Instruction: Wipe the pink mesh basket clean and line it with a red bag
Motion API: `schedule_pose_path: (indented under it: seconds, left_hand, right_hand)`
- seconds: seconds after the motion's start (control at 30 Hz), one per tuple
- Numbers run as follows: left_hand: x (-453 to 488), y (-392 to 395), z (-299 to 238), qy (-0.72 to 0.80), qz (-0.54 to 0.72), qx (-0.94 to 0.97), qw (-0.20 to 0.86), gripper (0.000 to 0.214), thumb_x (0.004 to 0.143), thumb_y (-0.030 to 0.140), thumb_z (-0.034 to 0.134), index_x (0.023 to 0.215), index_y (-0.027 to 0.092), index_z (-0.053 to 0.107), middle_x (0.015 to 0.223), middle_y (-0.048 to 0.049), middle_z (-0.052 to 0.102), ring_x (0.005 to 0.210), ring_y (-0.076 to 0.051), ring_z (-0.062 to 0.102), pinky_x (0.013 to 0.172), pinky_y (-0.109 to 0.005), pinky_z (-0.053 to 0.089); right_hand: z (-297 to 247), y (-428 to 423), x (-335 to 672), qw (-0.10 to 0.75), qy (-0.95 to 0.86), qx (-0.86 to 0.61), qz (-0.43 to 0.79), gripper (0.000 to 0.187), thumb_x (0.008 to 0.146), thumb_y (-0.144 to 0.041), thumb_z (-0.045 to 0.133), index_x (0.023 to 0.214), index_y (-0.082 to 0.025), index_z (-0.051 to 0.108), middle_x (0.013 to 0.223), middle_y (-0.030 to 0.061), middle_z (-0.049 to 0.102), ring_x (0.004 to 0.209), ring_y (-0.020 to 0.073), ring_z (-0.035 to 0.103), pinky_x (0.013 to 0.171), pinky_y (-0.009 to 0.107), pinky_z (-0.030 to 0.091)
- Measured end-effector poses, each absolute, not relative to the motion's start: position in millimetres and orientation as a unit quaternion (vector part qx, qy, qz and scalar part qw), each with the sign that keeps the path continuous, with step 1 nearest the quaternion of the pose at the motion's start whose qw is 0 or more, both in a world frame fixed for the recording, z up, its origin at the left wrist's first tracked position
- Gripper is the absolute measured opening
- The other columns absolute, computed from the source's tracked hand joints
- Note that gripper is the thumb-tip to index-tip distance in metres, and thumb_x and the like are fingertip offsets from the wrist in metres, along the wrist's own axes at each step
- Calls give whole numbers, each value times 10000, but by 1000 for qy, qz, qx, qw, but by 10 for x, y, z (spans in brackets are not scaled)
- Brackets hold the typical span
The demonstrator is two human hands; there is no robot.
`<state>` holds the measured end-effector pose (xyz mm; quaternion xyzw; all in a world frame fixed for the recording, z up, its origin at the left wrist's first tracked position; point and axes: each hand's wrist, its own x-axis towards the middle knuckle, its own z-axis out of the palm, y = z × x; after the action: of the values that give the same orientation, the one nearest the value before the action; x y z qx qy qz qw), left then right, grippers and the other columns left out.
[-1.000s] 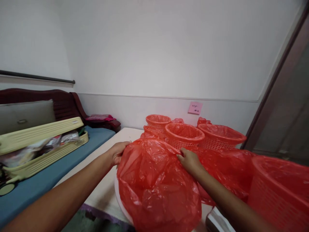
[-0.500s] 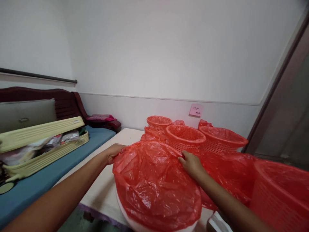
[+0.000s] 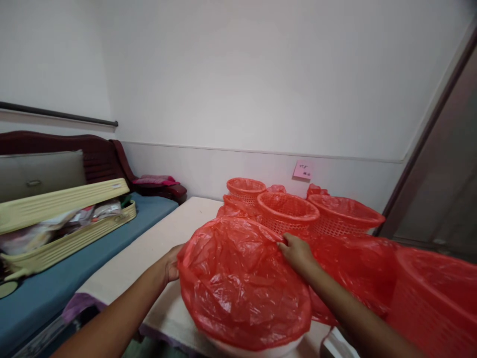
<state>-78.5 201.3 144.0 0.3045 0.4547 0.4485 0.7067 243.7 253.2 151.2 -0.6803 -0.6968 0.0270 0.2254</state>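
Note:
A red plastic bag is stretched over the mouth of a white bin right in front of me. My left hand grips the bag's edge at the bin's left side, its fingers tucked behind the plastic. My right hand is closed on the bag's far right edge, pinching the film at the rim. The bag billows loosely inside the opening.
Three red mesh baskets lined with red bags stand behind on the white table. Another red basket is at the right. A blue bench with an open yellow case lies to the left. A door frame rises at right.
My left hand has slid down and toward me along the bin's left side, pulling the bag lower over the rim. The right hand stayed on the far edge.

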Motion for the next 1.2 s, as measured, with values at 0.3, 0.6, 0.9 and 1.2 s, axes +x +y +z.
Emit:
schedule_pose_path:
  seconds: [0.3,0.6,0.9,1.2]
  left_hand:
    - [-839,1790,1195,377,543,198,723,217,935,186,451,799,144,615,604,-15,674,524,-99,659,543,-173,553]
    - [-810,1553,1417,401,556,184,704,223,874,339,601,788,134,620,653,-50,677,525,-129,656,481,-211,562]
    - [-808,1582,1356,405,570,174,694,115,863,28,511,816,62,610,642,-68,684,508,-103,656,505,-157,552]
    - [-717,1295,1339,404,565,137,707,214,929,239,497,784,104,579,670,-65,670,559,-132,679,475,-198,564]
  right_hand:
    - [1431,2653,2585,261,-627,-729,87,298,788,-228,555,514,-210,442,510,-25,461,533,132,451,516,257,256]
    - [1300,2696,2601,336,-584,-717,177,272,765,-250,539,517,-215,433,479,-25,452,487,130,443,477,264,249]
    - [1204,2613,2637,423,-545,-657,304,197,699,-324,562,555,-218,478,464,-13,515,465,131,479,454,250,306]
    - [1234,2519,2615,466,-502,-618,387,213,659,-372,610,575,-218,489,498,-9,569,461,134,503,459,254,343]
